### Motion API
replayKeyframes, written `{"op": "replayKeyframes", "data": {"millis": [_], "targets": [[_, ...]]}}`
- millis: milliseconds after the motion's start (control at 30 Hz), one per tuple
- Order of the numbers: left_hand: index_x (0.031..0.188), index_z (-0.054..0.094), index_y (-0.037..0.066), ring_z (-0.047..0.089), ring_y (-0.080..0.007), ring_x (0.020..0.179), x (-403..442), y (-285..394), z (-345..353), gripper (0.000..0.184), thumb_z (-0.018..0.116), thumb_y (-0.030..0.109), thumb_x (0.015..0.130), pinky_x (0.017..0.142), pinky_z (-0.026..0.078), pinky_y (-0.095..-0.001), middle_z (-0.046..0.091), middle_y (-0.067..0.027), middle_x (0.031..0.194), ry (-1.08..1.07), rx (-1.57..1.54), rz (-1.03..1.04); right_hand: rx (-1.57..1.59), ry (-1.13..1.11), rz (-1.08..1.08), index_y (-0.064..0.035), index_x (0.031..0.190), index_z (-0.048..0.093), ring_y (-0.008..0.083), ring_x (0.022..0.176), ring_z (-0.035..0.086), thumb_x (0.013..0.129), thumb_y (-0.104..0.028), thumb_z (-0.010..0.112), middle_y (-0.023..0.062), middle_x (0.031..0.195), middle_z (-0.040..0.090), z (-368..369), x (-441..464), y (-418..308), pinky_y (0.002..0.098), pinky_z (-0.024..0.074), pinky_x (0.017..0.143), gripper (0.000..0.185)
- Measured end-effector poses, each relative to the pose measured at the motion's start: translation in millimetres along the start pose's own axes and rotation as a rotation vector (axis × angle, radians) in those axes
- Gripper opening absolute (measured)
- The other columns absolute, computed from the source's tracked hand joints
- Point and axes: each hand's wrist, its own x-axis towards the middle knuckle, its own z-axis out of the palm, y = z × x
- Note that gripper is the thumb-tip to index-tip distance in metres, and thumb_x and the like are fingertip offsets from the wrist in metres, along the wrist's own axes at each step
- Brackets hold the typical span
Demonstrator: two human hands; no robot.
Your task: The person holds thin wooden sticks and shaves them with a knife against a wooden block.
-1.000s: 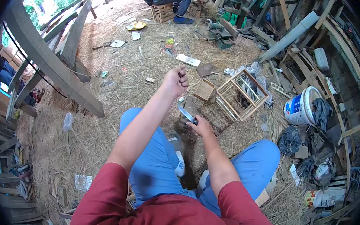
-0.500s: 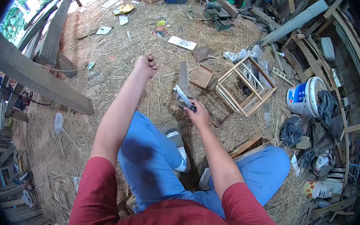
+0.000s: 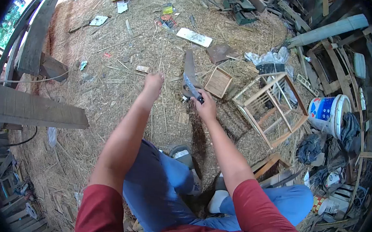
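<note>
My right hand (image 3: 205, 106) is wrapped round the black handle of a knife (image 3: 190, 85), its blade pointing up and left. Beneath the knife lies a handsaw (image 3: 189, 63) on the straw-strewn ground. My left hand (image 3: 153, 85) is held out to the left of the knife, fingers curled closed; whatever they hold, if anything, is too small to make out. A small wood scrap (image 3: 142, 69) shows just beyond it. To the right of the saw are a shallow wooden tray (image 3: 218, 82) and a tilted wooden frame with thin bars (image 3: 269, 93).
A white and blue bucket (image 3: 323, 111) and black plastic bags (image 3: 309, 149) line the right side. A thick timber beam (image 3: 36, 106) juts in from the left. Green metal equipment (image 3: 243, 13) stands at the back. Near my right knee sits another wooden frame (image 3: 272, 162).
The view has shifted, bringing the ground ahead closer. My left hand has come lower, towards the knife's level. My right hand keeps hold of the knife over the saw.
</note>
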Motion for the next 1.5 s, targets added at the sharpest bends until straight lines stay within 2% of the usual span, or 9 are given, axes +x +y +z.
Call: {"op": "replayKeyframes", "data": {"millis": [267, 333, 367, 667, 1000, 1100, 1167, 1200, 1500], "targets": [[0.094, 0.056, 0.004, 0.05, -0.0169, 0.054, 86.9, -46.8, -5.3, 0.008, 0.053, 0.011, 0.092, 0.044, 0.036, -0.0361, 0.055, -0.0058, 0.071, 0.128, 0.14, 0.255, 0.036, -0.04, -0.016, -0.0115, 0.116, 0.066, 0.0364, 0.103, 0.065, 0.087, -0.035, 0.077, 0.0139, 0.112, 0.067, 34.0, 92.1, -8.2, 0.0432, 0.0513, 0.085, 0.039], [0.114, 0.062, 0.0, 0.066, -0.0371, 0.101, 87.9, -44.6, -1.1, 0.027, 0.054, 0.018, 0.096, 0.091, 0.05, -0.0432, 0.068, -0.0225, 0.108, 0.203, 0.424, 0.18, 0.026, -0.056, -0.017, -0.0129, 0.119, 0.065, 0.0369, 0.102, 0.065, 0.089, -0.035, 0.075, 0.0142, 0.111, 0.068, 46.9, 119.7, -7.2, 0.0444, 0.0512, 0.085, 0.039], [0.118, 0.062, 0.001, 0.064, -0.0406, 0.113, 88.7, -42.5, -1.9, 0.03, 0.054, 0.02, 0.097, 0.098, 0.047, -0.0448, 0.067, -0.0264, 0.118, 0.13, 0.423, 0.143, 0.006, -0.045, 0.019, -0.0135, 0.121, 0.064, 0.0372, 0.102, 0.065, 0.09, -0.035, 0.073, 0.0148, 0.111, 0.068, 53.3, 133.3, -9.0, 0.0451, 0.0513, 0.085, 0.039], [0.117, 0.062, -0.002, 0.065, -0.0421, 0.11, 82.5, -36.5, 12.4, 0.03, 0.052, 0.021, 0.098, 0.096, 0.048, -0.0462, 0.067, -0.0275, 0.115, 0.198, 0.42, 0.295, -0.157, -0.214, 0.341, -0.0171, 0.14, 0.054, 0.0448, 0.103, 0.066, 0.095, -0.032, 0.065, 0.0245, 0.108, 0.069, 97.7, 152.2, 18.7, 0.0535, 0.0511, 0.088, 0.049], [0.111, 0.06, -0.002, 0.064, -0.0464, 0.104, 49.4, 3.4, 48.2, 0.028, 0.05, 0.022, 0.1, 0.089, 0.049, -0.0509, 0.067, -0.0293, 0.107, 0.252, 0.499, 0.568, 0.283, 0.061, 0.439, -0.002, 0.091, 0.06, 0.0391, 0.079, 0.066, 0.093, -0.036, 0.068, 0.0185, 0.082, 0.066, 56.7, 82.2, -5.7, 0.0475, 0.0496, 0.071, 0.035], [0.11, 0.057, -0.002, 0.065, -0.0436, 0.096, 40.3, 10.9, 66.0, 0.024, 0.05, 0.019, 0.101, 0.084, 0.049, -0.0489, 0.067, -0.0263, 0.1, 0.19, 0.552, 0.723, 0.278, 0.088, 0.505, -0.0024, 0.096, 0.06, 0.0378, 0.074, 0.065, 0.095, -0.036, 0.064, 0.0194, 0.078, 0.064, 21.8, 64.0, -45.8, 0.0464, 0.0483, 0.067, 0.033], [0.107, 0.056, -0.001, 0.063, -0.0275, 0.082, 26.3, 16.3, 81.2, 0.02, 0.049, 0.018, 0.103, 0.075, 0.049, -0.0402, 0.064, -0.0179, 0.088, 0.052, 0.48, 0.854, 0.395, 0.106, 0.503, -0.0009, 0.103, 0.059, 0.0289, 0.07, 0.06, 0.099, -0.03, 0.059, 0.0144, 0.076, 0.061, 6.9, 53.2, -57.1, 0.0424, 0.0463, 0.064, 0.029], [0.107, 0.056, -0.001, 0.063, -0.0275, 0.082, 11.0, 23.7, 89.4, 0.02, 0.049, 0.018, 0.103, 0.075, 0.049, -0.0402, 0.064, -0.0179, 0.088, 0.031, 0.483, 0.867, 0.432, 0.109, 0.516, 0.0004, 0.106, 0.059, 0.0202, 0.066, 0.055, 0.1, -0.026, 0.058, 0.009, 0.074, 0.058, -3.0, 49.5, -63.8, 0.0386, 0.0443, 0.062, 0.027], [0.108, 0.054, 0.0, 0.063, -0.0363, 0.082, -48.6, 37.7, 165.8, 0.02, 0.048, 0.019, 0.104, 0.073, 0.047, -0.0464, 0.064, -0.0227, 0.09, -0.001, 0.547, 0.968, 0.572, 0.323, 0.244, 0.0001, 0.132, 0.053, 0.0165, 0.07, 0.055, 0.104, -0.018, 0.049, 0.0054, 0.08, 0.056, -95.7, 13.7, -120.1, 0.0348, 0.0468, 0.066, 0.033]]}}
